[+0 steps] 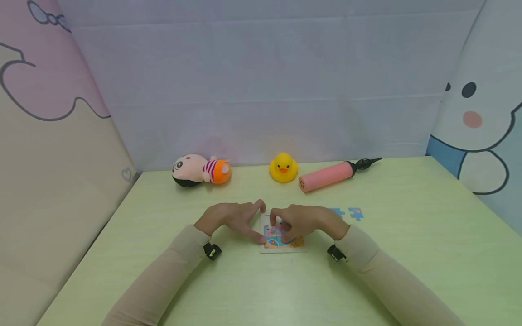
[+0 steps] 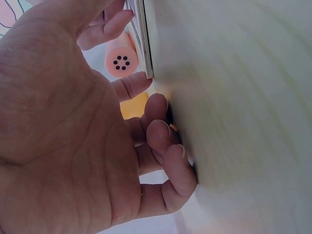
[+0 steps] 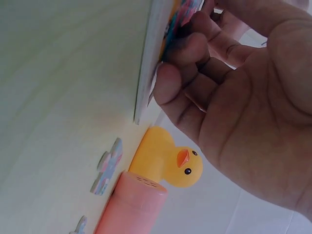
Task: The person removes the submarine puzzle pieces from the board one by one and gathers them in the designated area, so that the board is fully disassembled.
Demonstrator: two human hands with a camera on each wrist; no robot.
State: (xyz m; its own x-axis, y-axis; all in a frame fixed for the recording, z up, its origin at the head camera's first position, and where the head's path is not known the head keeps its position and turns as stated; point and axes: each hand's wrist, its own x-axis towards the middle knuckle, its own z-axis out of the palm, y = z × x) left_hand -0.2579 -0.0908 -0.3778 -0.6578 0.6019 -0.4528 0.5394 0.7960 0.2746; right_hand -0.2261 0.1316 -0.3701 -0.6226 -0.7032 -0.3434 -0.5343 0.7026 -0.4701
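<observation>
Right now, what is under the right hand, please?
Part of the puzzle board lies under the right hand, with pink, blue and orange areas visible beside it. The surface directly beneath is covered, so I cannot tell what is there.

Head view: from your head, facing forward and down across the counter [image 1: 261, 290] to the back wall [image 1: 261, 68]; farthest off, widest. Left wrist: very close beside your left grip [image 2: 63, 131], low, rolled so the counter stands at frame right. Right wrist: equally close to your right grip [image 3: 253, 102], rolled opposite, counter at frame left. Both wrist views share the puzzle board [image 1: 283, 251] edge and pink pump [image 1: 326, 176]; head and right wrist share the yellow duck [image 1: 283, 168], loose pieces [image 1: 356, 213].
</observation>
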